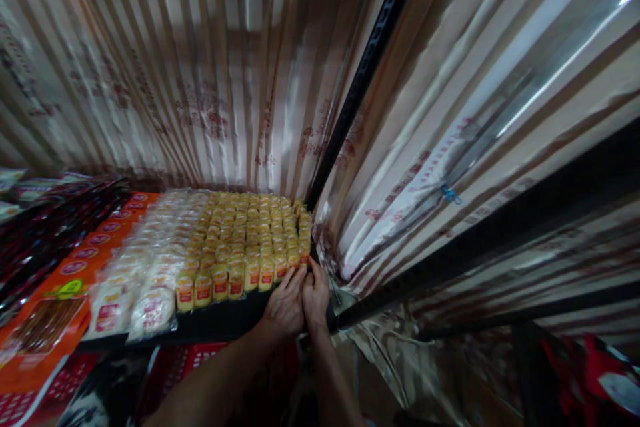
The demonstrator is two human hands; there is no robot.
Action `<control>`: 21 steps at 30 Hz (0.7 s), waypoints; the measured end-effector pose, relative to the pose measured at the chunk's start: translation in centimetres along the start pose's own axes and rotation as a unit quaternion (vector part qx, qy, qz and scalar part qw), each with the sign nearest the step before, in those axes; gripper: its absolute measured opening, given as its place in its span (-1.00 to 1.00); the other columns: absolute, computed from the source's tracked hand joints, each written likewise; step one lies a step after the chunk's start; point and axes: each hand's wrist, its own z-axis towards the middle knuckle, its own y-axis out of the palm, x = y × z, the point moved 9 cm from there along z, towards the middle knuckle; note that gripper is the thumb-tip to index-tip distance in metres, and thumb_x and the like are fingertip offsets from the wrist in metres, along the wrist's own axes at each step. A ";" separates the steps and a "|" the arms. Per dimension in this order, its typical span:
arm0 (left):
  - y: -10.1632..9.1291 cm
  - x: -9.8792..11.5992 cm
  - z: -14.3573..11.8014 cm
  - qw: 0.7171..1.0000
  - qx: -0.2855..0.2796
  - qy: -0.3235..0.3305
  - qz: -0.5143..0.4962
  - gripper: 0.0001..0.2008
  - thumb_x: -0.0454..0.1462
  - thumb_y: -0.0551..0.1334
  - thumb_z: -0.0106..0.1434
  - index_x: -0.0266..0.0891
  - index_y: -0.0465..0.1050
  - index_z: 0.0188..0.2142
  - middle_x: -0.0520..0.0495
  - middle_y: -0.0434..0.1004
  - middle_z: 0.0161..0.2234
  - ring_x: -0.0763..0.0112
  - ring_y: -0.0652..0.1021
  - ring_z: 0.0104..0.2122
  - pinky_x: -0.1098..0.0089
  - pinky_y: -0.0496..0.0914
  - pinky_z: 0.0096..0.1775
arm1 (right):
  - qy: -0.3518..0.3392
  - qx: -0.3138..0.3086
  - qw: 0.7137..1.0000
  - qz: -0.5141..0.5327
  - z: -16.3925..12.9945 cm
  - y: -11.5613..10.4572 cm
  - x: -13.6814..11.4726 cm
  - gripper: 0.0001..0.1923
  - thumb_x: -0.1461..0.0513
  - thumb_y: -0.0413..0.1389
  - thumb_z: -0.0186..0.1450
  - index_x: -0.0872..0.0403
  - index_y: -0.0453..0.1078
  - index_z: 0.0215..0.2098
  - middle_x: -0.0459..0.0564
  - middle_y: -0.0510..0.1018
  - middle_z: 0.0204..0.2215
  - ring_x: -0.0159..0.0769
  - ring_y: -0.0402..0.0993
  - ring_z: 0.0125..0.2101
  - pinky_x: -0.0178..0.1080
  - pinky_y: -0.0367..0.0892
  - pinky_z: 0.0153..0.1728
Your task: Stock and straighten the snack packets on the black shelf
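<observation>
Gathered side by side, the left hand [285, 303] and the right hand [316, 290] meet at the front right corner of the yellow packets [240, 230], fingertips up against the end ones; whether they pinch a packet or merely press on it cannot be told, since the hands cover the contact. Largest in the scene, pleated sheeting [215, 47] hangs behind, crossed by a dark post [357, 73]. Below it runs the dark shelf [220, 321], where the yellow packets fill the right end, just beside clear-wrapped white packets [165, 260].

The step in hand looks like setting or straightening the end of the front row. The next move seems to call for light, even pressure, keeping that end in line without squeezing the soft-looking contents or tipping neighbours.

As a block, the yellow packets form close ranks running back toward the sheeting, the rightmost rank less even. Singly, each front packet stands upright in shiny clear wrap. Smallest are the red labels [219, 287] low on their faces, their print too blurred to read.
</observation>
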 end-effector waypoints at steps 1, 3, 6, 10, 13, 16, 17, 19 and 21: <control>-0.1 0.0 0.1 1.000 -0.002 0.004 -0.007 -0.48 -0.18 -0.07 0.34 -0.34 0.05 0.24 -0.22 0.15 0.22 0.22 0.09 0.25 0.12 -0.12 0.23 | 0.004 -0.001 1.000 0.004 0.0 0.0 0.0 -0.53 0.27 -0.16 0.18 0.16 0.40 -0.02 0.14 0.48 -0.06 -0.20 0.33 -0.03 -0.07 0.17 0.08; -0.1 -0.2 0.2 1.000 -0.007 -0.004 -0.015 -0.47 -0.17 -0.06 0.34 -0.38 0.05 0.24 -0.25 0.16 0.22 0.20 0.10 0.25 0.12 -0.13 0.23 | 0.010 -0.004 1.000 0.011 0.1 0.1 0.2 -0.53 0.25 -0.15 0.18 0.15 0.40 -0.03 0.13 0.48 -0.07 -0.20 0.34 -0.03 -0.07 0.17 0.08; 0.2 -0.6 0.2 0.999 -0.012 -0.028 -0.016 -0.46 -0.16 -0.07 0.35 -0.45 0.07 0.23 -0.31 0.16 0.21 0.20 0.12 0.24 0.15 -0.10 0.23 | 0.017 -0.009 1.000 0.016 0.2 0.1 0.3 -0.53 0.23 -0.15 0.18 0.16 0.40 -0.03 0.14 0.48 -0.07 -0.19 0.34 -0.03 -0.06 0.16 0.08; 0.3 -0.6 0.0 0.999 -0.006 -0.032 -0.012 -0.47 -0.19 -0.11 0.36 -0.46 0.05 0.23 -0.29 0.15 0.22 0.18 0.09 0.25 0.15 -0.10 0.23 | 0.027 -0.024 0.999 0.022 0.6 0.2 0.4 -0.54 0.19 -0.15 0.20 0.19 0.41 -0.06 0.17 0.48 -0.08 -0.17 0.35 -0.03 -0.07 0.18 0.07; 0.1 -0.6 0.0 0.999 -0.006 -0.028 -0.013 -0.46 -0.21 -0.08 0.34 -0.41 0.01 0.25 -0.26 0.10 0.24 0.19 0.05 0.26 0.12 -0.10 0.23 | 0.059 -0.012 0.998 0.024 1.4 0.3 0.8 -0.51 0.13 -0.16 0.25 0.21 0.37 -0.01 0.21 0.44 -0.02 -0.15 0.32 0.02 -0.06 0.15 0.09; -0.2 -0.6 0.0 0.999 0.000 -0.030 -0.025 -0.45 -0.21 -0.06 0.33 -0.40 -0.01 0.26 -0.26 0.08 0.24 0.21 0.06 0.26 0.12 -0.06 0.22 | 0.093 -0.025 0.995 0.036 2.8 1.2 1.1 -0.43 0.05 -0.20 0.30 0.21 0.24 0.13 0.22 0.34 0.11 -0.15 0.22 0.13 -0.07 0.08 0.14; -0.2 -0.6 -0.1 0.999 0.003 -0.034 -0.031 -0.45 -0.20 -0.06 0.33 -0.41 0.00 0.25 -0.27 0.09 0.24 0.21 0.07 0.26 0.12 -0.05 0.22 | 0.094 -0.039 0.994 0.042 3.4 1.7 1.1 -0.40 0.03 -0.21 0.31 0.20 0.19 0.17 0.20 0.30 0.14 -0.17 0.18 0.15 -0.08 0.06 0.15; -0.2 -0.7 -0.1 0.998 0.008 -0.044 -0.041 -0.46 -0.18 -0.07 0.34 -0.44 0.03 0.24 -0.29 0.14 0.22 0.21 0.10 0.25 0.13 -0.04 0.22 | 0.084 -0.059 0.993 0.051 4.7 2.8 0.8 -0.37 -0.01 -0.23 0.32 0.19 0.14 0.21 0.17 0.25 0.17 -0.19 0.14 0.18 -0.10 0.04 0.17; -0.2 -0.7 -0.2 0.998 0.012 -0.045 -0.045 -0.46 -0.17 -0.07 0.34 -0.45 0.06 0.23 -0.28 0.17 0.21 0.20 0.12 0.24 0.13 -0.04 0.23 | 0.052 -0.051 0.995 0.063 5.9 3.5 0.3 -0.36 -0.02 -0.27 0.33 0.18 0.15 0.21 0.14 0.31 0.14 -0.23 0.18 0.16 -0.13 0.09 0.14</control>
